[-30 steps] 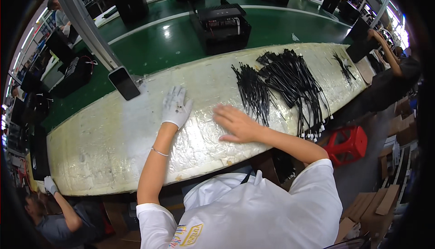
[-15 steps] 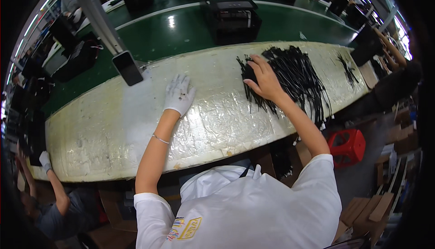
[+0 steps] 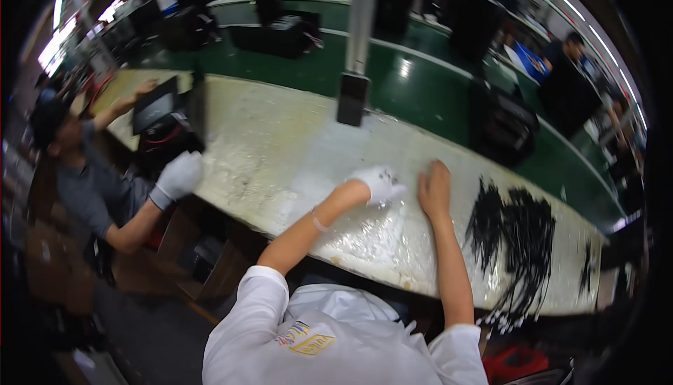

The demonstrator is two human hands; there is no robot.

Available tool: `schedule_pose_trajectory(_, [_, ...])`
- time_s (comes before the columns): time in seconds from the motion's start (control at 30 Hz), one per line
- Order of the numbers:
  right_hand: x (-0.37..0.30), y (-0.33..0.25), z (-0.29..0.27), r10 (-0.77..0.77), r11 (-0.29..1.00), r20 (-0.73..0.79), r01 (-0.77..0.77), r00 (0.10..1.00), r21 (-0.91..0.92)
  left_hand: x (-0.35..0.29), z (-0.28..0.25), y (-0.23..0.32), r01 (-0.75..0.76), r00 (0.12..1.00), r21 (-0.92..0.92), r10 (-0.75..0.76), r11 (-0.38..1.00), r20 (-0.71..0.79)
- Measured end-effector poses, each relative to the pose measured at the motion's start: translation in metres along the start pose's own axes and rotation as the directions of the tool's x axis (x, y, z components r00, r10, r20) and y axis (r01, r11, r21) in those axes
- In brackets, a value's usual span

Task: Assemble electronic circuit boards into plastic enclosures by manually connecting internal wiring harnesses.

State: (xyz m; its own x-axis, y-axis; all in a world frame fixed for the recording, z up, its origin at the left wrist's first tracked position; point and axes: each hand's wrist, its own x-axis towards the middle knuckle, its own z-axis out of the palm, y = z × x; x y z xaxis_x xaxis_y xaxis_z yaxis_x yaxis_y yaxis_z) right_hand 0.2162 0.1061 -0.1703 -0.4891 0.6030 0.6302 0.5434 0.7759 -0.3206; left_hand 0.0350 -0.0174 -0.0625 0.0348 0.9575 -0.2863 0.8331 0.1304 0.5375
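Resting at the surface (image 3: 252,168) seems the step in hand: in the head view the right hand (image 3: 436,190) stands thumb apart, apparently empty; the gloved left hand (image 3: 378,184), blurred, I cannot tell. Black cables (image 3: 527,234) lie further right; grasping them calls for reaching rightward.

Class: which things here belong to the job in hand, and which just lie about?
Probably the job's:
Pale table, under the left hand and right hand
Black cable bundles, right of both hands

Probably just lying about:
Dark phone-like device, by the post
Red stool, partly visible
Cardboard box, below the table
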Motion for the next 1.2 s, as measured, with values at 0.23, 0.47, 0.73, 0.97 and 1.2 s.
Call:
schedule_pose_trajectory(0.23, [-0.005, -0.102, -0.025, -0.245, 0.922, 0.273, 0.136, 0.93, 0.363, -0.246, -0.003, 0.0, -0.31, 0.54, -0.012, 0.166, 0.951, -0.825])
schedule_pose_trajectory(0.47, [0.054, -0.226, 0.072, -0.529, 0.634, 0.364, 0.072, 0.767, 0.77, -0.29, -0.074, -0.115, 0.278, -0.021, -0.228, -0.231, 0.933, -0.973])
schedule_pose_trajectory(0.73, [0.058, -0.26, 0.105, -0.574, 0.661, 0.518, -0.014, 0.635, 0.75, -0.278, -0.075, -0.199, -0.556, 0.4, -0.673, -0.553, 0.488, -0.731])
schedule_pose_trajectory(0.97, [0.021, -0.244, 0.076, -0.471, 0.644, 0.392, 0.005, 0.79, 0.765, -0.295, -0.064, -0.19, -0.545, 0.582, -0.766, -0.503, 0.341, -0.639])
schedule_pose_trajectory(1.2, [-0.072, -0.185, -0.032, -0.389, 0.724, 0.438, -0.026, 0.81, 0.69, -0.291, -0.005, -0.109, -0.566, 0.453, -0.673, -0.503, 0.476, -0.736])
